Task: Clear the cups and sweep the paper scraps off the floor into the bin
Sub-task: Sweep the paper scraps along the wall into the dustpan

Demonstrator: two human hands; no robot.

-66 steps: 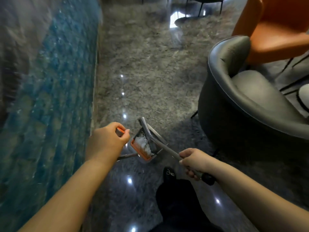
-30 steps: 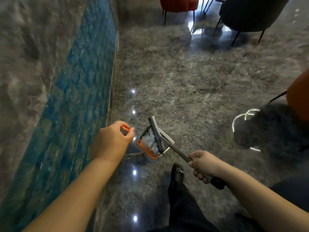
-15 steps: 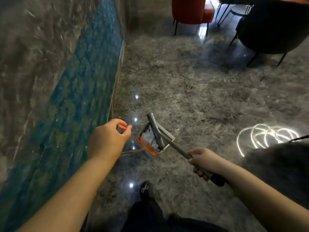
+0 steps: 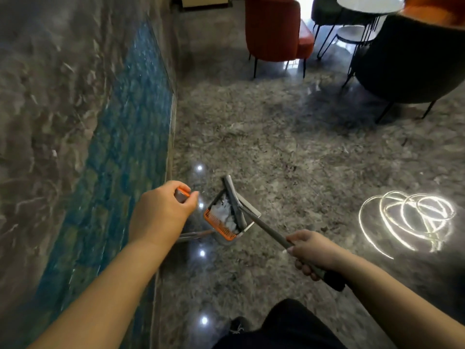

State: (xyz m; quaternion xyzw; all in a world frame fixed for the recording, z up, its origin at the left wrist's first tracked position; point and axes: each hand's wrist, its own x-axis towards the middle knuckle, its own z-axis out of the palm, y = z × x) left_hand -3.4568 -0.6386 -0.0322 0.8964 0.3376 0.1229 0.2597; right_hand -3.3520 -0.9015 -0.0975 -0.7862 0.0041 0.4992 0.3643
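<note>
Both hands busy: paper scraps [image 4: 224,214] gathered, bin yet to come.

Left hand [image 4: 161,212] curled tight round the orange-tipped dustpan handle [image 4: 181,194]; right hand [image 4: 313,250] wrapped round the broom handle [image 4: 270,231], broom head [image 4: 235,201] resting across the dustpan [image 4: 227,220]. White scraps heaped inside the pan, held just above the polished grey floor [image 4: 289,147] beside the blue-tiled wall [image 4: 120,137]. Sweeping apparently done; emptying left. No bin or cups in sight; red chair [image 4: 273,28] ahead.
</note>
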